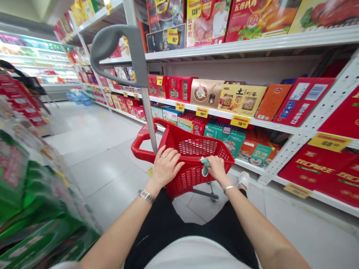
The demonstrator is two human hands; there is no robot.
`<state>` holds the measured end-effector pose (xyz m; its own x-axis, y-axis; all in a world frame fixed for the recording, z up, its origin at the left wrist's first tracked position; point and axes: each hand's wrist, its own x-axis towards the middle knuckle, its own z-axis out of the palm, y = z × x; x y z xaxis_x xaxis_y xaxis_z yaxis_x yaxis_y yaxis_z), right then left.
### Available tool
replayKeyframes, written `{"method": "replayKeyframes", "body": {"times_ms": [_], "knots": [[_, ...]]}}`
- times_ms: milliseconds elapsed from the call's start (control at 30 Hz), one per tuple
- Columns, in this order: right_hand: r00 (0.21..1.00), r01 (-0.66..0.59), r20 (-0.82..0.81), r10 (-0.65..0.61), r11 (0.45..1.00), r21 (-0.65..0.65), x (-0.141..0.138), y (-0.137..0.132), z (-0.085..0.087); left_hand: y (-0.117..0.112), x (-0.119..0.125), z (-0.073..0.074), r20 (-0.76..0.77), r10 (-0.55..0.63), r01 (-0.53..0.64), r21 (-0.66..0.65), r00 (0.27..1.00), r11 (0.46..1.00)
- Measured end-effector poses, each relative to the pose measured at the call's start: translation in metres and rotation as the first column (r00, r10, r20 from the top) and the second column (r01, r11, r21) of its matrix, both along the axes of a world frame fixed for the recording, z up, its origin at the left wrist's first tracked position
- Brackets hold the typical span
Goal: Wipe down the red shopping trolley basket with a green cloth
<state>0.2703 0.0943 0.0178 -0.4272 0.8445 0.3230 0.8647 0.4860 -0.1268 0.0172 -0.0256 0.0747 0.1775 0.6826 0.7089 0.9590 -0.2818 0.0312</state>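
Observation:
A red plastic shopping basket trolley (190,171) stands between my knees, its perforated basket tilted and its wheels on the floor. A metal pole rises from it to a grey loop handle (141,56). My left hand (165,166) lies on the near left rim beside the pole's foot, fingers stretched out and slightly apart. At the near right rim, my right hand (216,167) is closed around a crumpled light-green cloth (205,167), whose ends stick out from the fingers. The cloth touches the basket's rim. What I can see of the basket's inside is bare red mesh.
Shelves with boxed goods, such as a yellow gift box (242,98), run along the right side and ahead. Green packages (42,224) are stacked close at my left. Down the tiled aisle (103,160), a person (26,80) is by red cartons (22,99).

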Motion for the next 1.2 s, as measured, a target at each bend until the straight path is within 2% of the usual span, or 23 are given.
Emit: {"method": "replayKeyframes", "body": {"times_ms": [100,167,333,567,667,767,900,967,1033,1100,1200], "knots": [[0.999,0.033,-0.014,-0.032,0.998,0.048,0.001,-0.015,-0.004,0.026,0.009,0.001,0.02,0.156,-0.156,-0.035,0.987,0.987],[0.999,0.019,-0.039,-0.016,0.996,0.085,0.006,-0.023,-0.007,0.037,0.008,-0.002,0.026,0.198,-0.196,-0.065,0.98,0.978],[0.999,-0.012,-0.046,0.018,0.992,0.122,0.033,-0.026,-0.011,0.049,-0.001,-0.004,0.07,0.113,-0.103,-0.125,0.991,0.987],[0.988,0.146,-0.06,-0.142,0.986,0.078,0.11,-0.023,-0.022,0.067,-0.013,0.004,0.088,0.07,-0.055,-0.162,0.994,0.985],[0.983,0.179,-0.064,-0.174,0.981,0.077,0.118,-0.028,-0.024,0.07,-0.018,0.006,0.114,0.058,-0.038,-0.172,0.992,0.984],[0.986,0.164,-0.033,-0.162,0.982,0.092,0.083,-0.035,-0.015,0.07,-0.022,0.008,0.167,0.044,-0.015,-0.17,0.985,0.985],[0.999,-0.014,0.038,0.012,0.999,0.04,-0.017,-0.044,0.013,0.068,-0.029,0.007,0.212,0.023,0.002,-0.12,0.977,0.993],[0.993,-0.103,0.057,0.102,0.994,0.021,-0.07,-0.046,0.028,0.066,-0.034,0.006,0.196,0.025,-0.007,-0.091,0.98,0.996],[0.984,-0.165,0.071,0.164,0.986,0.022,-0.112,-0.047,0.039,0.064,-0.041,0.004,0.166,0.035,-0.022,-0.079,0.986,0.997],[0.981,-0.174,0.089,0.172,0.985,0.012,-0.135,-0.047,0.045,0.062,-0.049,0.003,0.143,0.045,-0.034,-0.077,0.989,0.996],[0.979,-0.168,0.121,0.165,0.986,0.017,-0.133,-0.048,0.041,0.06,-0.061,0.003,0.141,0.032,-0.02,-0.085,0.989,0.996]]}}
